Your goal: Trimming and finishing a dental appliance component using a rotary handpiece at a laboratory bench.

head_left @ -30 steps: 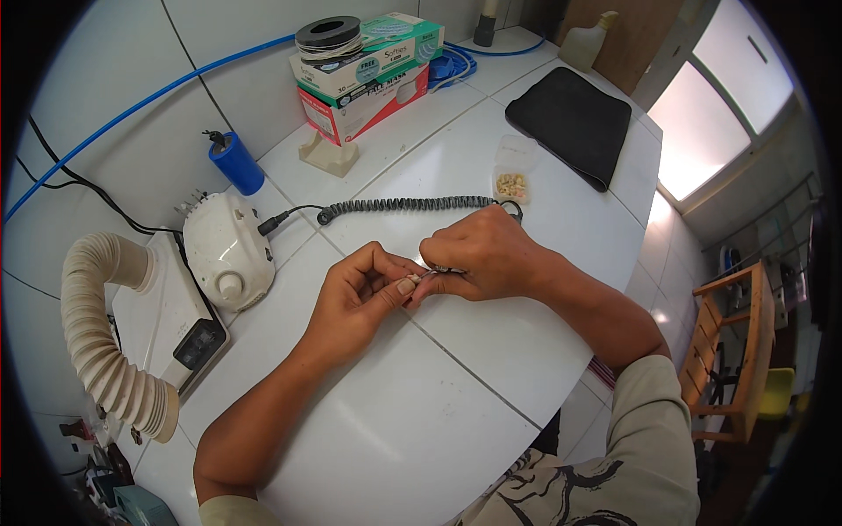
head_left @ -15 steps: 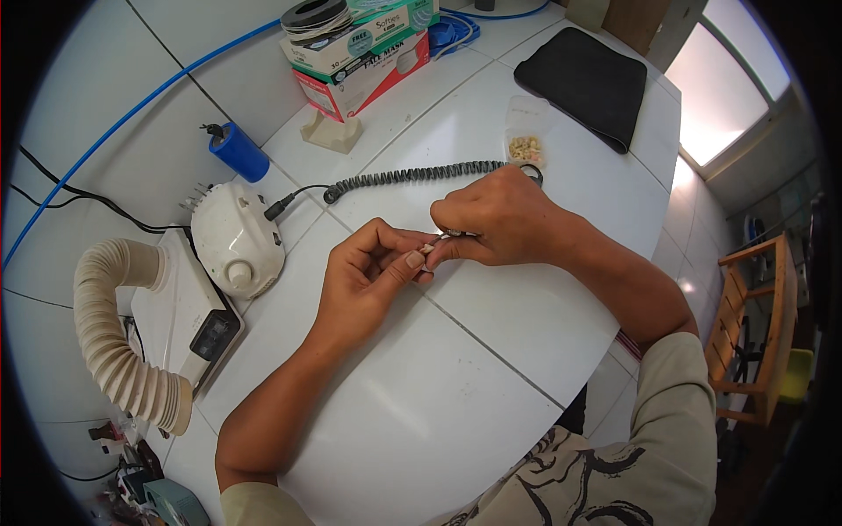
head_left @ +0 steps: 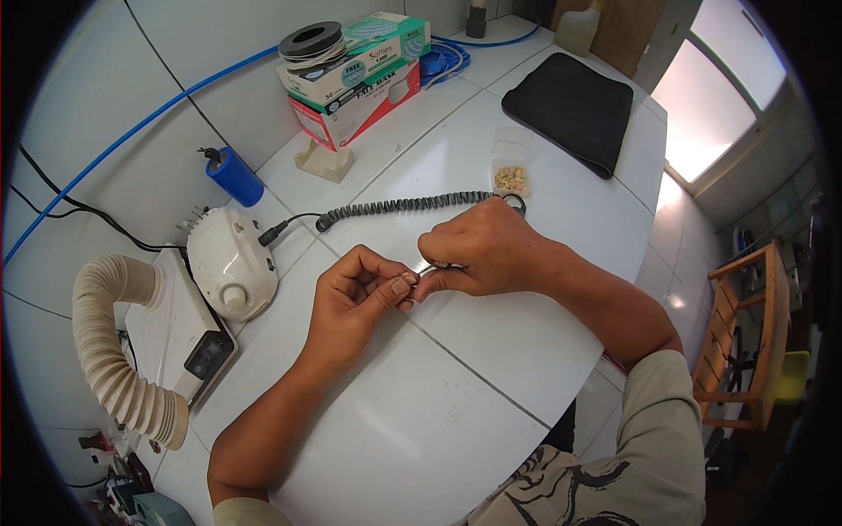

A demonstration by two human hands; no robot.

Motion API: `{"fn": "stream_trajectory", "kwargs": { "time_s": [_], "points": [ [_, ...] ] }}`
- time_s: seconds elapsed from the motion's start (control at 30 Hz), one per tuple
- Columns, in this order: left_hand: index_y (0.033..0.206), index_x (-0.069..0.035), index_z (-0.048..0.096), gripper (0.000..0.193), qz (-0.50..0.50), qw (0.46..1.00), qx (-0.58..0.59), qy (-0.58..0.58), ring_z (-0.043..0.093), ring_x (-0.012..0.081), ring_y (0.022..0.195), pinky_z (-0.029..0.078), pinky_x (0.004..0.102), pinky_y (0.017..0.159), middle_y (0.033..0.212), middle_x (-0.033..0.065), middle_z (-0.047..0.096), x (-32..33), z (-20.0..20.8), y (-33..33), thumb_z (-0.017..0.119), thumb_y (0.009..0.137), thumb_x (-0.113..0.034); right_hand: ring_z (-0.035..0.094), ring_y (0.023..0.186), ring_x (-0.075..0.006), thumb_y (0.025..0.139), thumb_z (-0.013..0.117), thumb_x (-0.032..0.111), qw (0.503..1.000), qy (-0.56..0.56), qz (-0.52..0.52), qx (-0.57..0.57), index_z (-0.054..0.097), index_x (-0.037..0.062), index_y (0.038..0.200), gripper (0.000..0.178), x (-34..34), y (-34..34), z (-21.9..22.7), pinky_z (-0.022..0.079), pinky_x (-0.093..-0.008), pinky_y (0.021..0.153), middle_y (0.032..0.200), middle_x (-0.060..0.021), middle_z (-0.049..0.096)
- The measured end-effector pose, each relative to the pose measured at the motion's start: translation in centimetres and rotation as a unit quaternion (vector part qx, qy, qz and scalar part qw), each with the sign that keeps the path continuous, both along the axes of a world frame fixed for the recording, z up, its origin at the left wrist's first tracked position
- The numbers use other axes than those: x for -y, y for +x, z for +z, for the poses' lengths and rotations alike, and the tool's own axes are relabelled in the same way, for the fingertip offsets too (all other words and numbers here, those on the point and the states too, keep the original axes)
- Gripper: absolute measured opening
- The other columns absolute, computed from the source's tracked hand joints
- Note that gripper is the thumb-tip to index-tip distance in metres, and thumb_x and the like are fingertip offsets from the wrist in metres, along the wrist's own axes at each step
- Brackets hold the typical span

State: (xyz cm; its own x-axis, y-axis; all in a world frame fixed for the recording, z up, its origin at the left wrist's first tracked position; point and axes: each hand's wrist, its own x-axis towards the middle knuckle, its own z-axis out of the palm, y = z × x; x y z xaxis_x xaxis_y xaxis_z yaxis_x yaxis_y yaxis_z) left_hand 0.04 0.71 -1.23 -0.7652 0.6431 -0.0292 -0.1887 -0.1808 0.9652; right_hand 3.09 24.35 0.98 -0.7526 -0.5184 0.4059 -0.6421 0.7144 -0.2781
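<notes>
Over the middle of the white tiled table my two hands meet at the fingertips. My left hand [head_left: 346,302] is closed in a pinch, its thumb and fingers around something small, almost wholly hidden by them. My right hand [head_left: 495,245] wraps around a slim metal rotary handpiece [head_left: 432,266], its silvery front end directed at the left fingertips. From behind the right hand, a black coiled cord [head_left: 412,205] runs left to a cream control box [head_left: 230,263] with a round knob. A small clear box [head_left: 511,180] of yellowish and pink bits lies beyond the right hand.
A dust extractor [head_left: 171,337] with a ribbed hose [head_left: 105,342] stands at left. Behind are a blue cylinder [head_left: 235,177], a cream block [head_left: 324,161], stacked face mask boxes [head_left: 360,96] with a wire spool [head_left: 311,44], and a black mat [head_left: 570,112]. A wooden bench [head_left: 741,337] stands at right.
The view has tilted slightly, so the table things sit lower. Both hands stay together over the same spot; the pale bit seen between the fingertips is now mostly covered.
</notes>
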Motion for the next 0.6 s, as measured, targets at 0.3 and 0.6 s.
{"fn": "stream_trajectory", "kwargs": {
  "time_s": [0.3,0.6],
  "points": [
    [0.101,-0.001,0.066,0.008,-0.008,1.0,-0.01,-0.005,0.065,0.0133,0.083,0.054,0.0281,0.077,0.095,0.0072,0.07,-0.16,-0.05,-0.17,0.07,0.097,-0.006,0.051,0.047,-0.0212,0.079,0.081,0.052,0.998,-0.037,0.01,-0.058,0.051,0.0123,0.07,0.05,0.1,-0.32,0.03,0.035,-0.0362,0.044,0.056,0.0002,0.048],
    [0.102,-0.001,0.067,0.009,-0.023,1.0,0.003,-0.001,0.066,0.012,0.083,0.055,0.0276,0.076,0.094,0.0053,0.07,0.17,-0.09,0.11,0.071,0.096,-0.006,0.052,0.047,-0.0206,0.08,0.078,0.056,0.997,-0.04,0.01,-0.063,0.052,0.0125,0.071,0.051,0.39,0.23,-0.07,0.036,-0.0353,0.043,0.056,-0.0002,0.049]
  ]
}}
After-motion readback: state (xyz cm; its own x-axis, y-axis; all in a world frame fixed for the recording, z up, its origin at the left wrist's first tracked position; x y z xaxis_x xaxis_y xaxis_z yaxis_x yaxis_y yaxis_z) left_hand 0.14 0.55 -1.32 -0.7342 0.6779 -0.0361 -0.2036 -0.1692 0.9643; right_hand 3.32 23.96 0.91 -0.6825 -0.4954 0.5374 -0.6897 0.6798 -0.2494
